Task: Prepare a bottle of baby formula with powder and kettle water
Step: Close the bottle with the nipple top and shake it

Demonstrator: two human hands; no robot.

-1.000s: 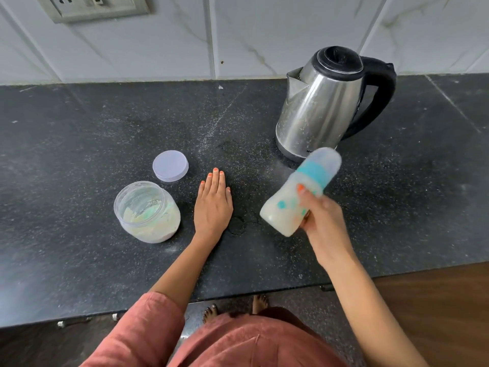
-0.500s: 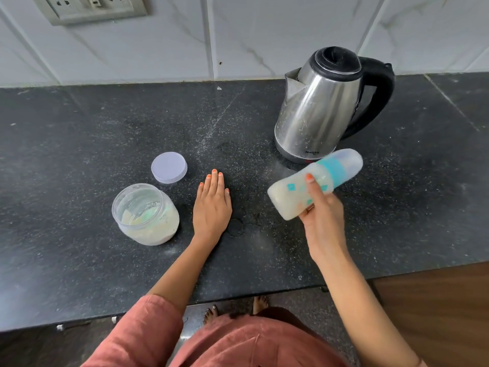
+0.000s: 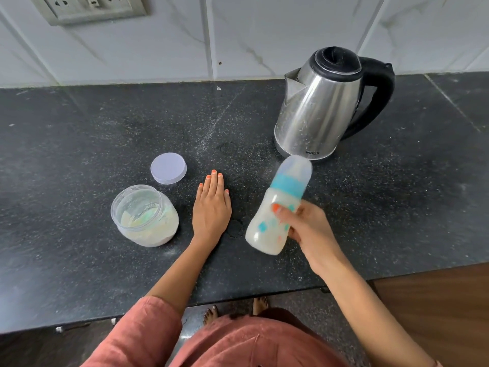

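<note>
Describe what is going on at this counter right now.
A person's right hand holds a capped baby bottle of milky formula, tilted above the black counter. The left hand lies flat on the counter beside the open powder jar, whose lid lies just behind it. The steel kettle stands upright at the back.

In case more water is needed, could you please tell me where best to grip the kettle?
Take the kettle by its black handle, coming from the right: the handle arches off the right side, opposite the spout, with an open gap for fingers.
</note>
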